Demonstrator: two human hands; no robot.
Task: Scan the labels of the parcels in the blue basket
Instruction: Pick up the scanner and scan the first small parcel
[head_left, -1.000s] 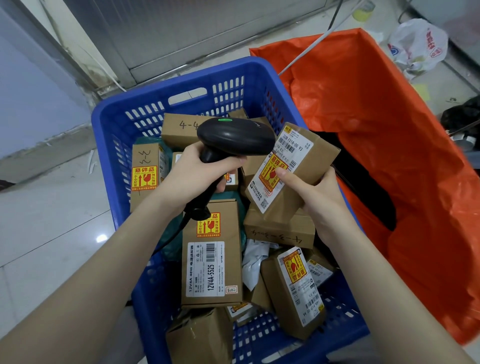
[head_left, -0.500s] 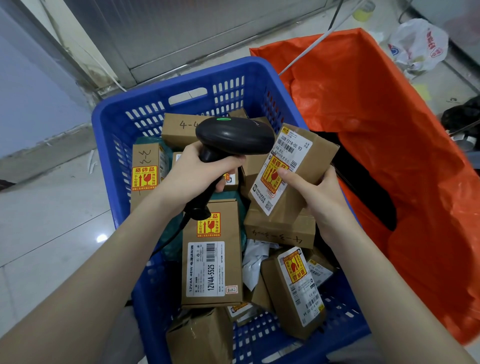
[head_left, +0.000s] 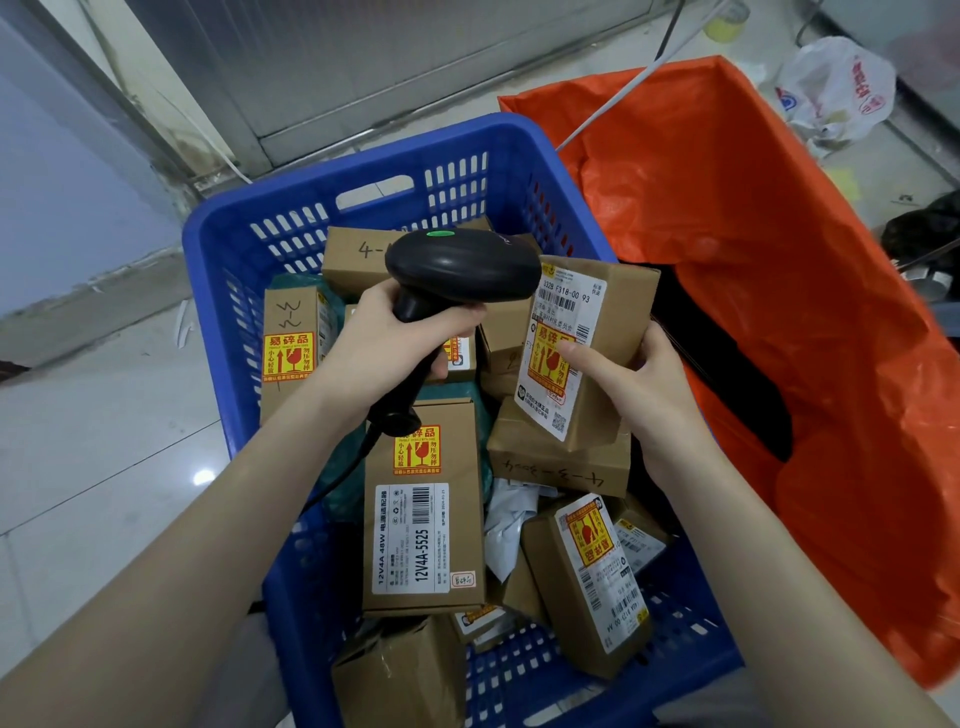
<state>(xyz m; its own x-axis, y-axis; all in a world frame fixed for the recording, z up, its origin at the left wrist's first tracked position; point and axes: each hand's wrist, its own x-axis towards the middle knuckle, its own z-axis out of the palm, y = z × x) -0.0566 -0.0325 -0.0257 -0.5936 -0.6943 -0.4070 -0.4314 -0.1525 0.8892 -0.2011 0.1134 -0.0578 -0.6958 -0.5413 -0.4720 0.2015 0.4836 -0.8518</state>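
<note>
Parcel sorting spot, courier depot or stockroom by look. Blue basket (head_left: 249, 244) heaped with brown cardboard parcels (head_left: 423, 514) carrying barcode shipping labels and yellow fragile stickers; handwritten codes on some. Black handheld barcode scanner (head_left: 462, 270) held above pile. Large orange sack (head_left: 779, 312) open just beside basket. Pale tiled floor (head_left: 104, 441), metal door sill, stray plastic bag (head_left: 836, 88) on floor.

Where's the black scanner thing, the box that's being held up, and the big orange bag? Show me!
scanner (head_left: 462, 270), head view, on top of its rounded black head.
held box (head_left: 613, 312), head view, on its bare cardboard beside the label.
orange bag (head_left: 753, 218), head view, on its inner far wall.
</note>
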